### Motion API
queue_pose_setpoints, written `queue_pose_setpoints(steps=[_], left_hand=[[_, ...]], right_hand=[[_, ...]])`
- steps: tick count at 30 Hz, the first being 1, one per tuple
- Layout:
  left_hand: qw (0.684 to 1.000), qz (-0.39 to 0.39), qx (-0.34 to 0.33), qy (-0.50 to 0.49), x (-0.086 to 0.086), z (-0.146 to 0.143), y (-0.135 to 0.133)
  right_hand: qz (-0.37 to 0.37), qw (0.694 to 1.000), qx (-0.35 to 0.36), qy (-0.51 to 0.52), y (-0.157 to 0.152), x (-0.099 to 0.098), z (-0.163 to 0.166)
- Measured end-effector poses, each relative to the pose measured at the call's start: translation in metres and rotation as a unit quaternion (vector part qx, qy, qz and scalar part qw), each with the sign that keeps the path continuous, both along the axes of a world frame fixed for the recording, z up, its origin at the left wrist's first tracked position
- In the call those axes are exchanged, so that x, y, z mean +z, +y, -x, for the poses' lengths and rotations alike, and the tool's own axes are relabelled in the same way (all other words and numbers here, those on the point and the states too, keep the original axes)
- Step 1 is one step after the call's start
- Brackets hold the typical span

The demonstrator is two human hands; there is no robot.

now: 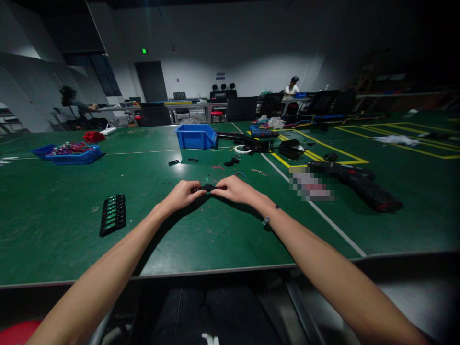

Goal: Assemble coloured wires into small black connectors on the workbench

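Between my two hands is a small black part, pinched at both ends just above the green table. My left hand is closed on its left end with thumb and fingertips. The right end sits in a pinch of my right hand. The part is too small and dark to tell its exact kind. Just beyond my hands lie short red wires, a blue-and-red wire and small black pieces. To the left is a black holder with a row of green boards.
A blue bin stands ahead; another blue bin at left holds tangled coloured bits. A black power tool lies on the right, near yellow tape outlines. Two people sit at tables farther back. The table's front edge runs below my hands.
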State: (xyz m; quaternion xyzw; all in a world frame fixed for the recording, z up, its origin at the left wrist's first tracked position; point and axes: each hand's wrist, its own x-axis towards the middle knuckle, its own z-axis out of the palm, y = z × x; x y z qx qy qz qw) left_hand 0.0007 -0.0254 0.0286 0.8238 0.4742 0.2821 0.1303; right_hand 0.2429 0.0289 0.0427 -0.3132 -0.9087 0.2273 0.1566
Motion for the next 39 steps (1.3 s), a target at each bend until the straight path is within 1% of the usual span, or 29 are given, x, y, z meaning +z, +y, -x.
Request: queue_pose_setpoints(steps=[9,17,20,28,39], left_hand=[[1.0,-0.001,0.0,-0.011,-0.0004,-0.0007,-0.0006],[0.997,-0.048,0.021,-0.049,-0.0007,-0.0024,-0.0002],[0.996,-0.062,0.024,-0.06,-0.0026,-0.0028,0.0008],[0.996,-0.069,0.019,-0.052,-0.005,-0.0015,0.0029],[0.997,-0.062,0.015,-0.047,-0.0051,-0.0005,0.0027]], right_hand=[[-0.012,1.0,-0.012,0.01,0.0005,-0.0003,0.0019],[-0.087,0.994,-0.019,0.062,-0.0009,0.0023,0.0036],[-0.1,0.992,-0.015,0.079,-0.0004,0.0013,0.004],[-0.095,0.992,-0.007,0.079,0.0001,-0.0013,0.0043],[-0.095,0.992,-0.007,0.08,-0.0058,0.0023,0.006]])
